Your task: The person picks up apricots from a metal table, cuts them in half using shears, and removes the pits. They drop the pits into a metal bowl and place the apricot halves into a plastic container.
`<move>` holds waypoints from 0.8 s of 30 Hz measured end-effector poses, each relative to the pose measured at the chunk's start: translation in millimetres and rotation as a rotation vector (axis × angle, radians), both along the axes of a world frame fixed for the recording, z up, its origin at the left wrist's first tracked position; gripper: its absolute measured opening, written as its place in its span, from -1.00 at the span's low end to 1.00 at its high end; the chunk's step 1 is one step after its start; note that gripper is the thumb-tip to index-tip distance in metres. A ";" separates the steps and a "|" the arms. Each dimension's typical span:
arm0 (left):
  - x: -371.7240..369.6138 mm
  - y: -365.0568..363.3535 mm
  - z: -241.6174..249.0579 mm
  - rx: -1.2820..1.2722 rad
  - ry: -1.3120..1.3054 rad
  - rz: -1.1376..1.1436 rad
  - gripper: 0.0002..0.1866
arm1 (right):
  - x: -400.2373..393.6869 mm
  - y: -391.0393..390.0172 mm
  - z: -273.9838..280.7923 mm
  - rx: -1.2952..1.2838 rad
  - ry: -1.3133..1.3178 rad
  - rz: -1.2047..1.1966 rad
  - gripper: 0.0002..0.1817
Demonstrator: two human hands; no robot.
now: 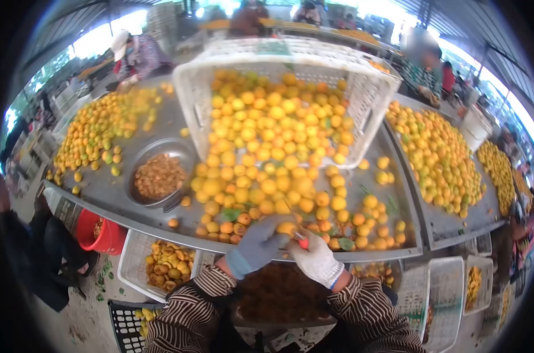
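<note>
My left hand (256,246), in a grey glove, has its fingers closed round an apricot (287,228) at the front edge of the metal table. In a white glove, my right hand (317,259) grips a small knife (303,240) by its red handle, close against the fruit. The thin blade is hard to make out. Just beyond both hands lies a spread of loose apricots (269,187) with some green leaves. They spill from a white plastic crate (191,112) tipped on its side. To the left, a metal bowl (138,154) holds brown pits (160,175).
Below the table edge stand a red bucket (111,238), a white crate (128,265) of split apricots, a black crate (124,323) and more crates (446,294) at right. Co-workers (140,56) sit across the table; apricot heaps (438,159) flank both sides.
</note>
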State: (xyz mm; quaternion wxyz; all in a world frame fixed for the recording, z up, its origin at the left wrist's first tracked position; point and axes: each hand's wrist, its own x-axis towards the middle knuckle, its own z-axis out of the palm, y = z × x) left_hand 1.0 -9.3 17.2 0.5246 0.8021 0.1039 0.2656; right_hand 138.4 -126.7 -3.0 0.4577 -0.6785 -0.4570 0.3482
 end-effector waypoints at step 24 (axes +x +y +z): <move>4.5 7.9 6.7 -0.872 -0.156 -0.376 -0.34 | 3.7 -15.2 58.6 -0.310 1.475 0.402 -0.79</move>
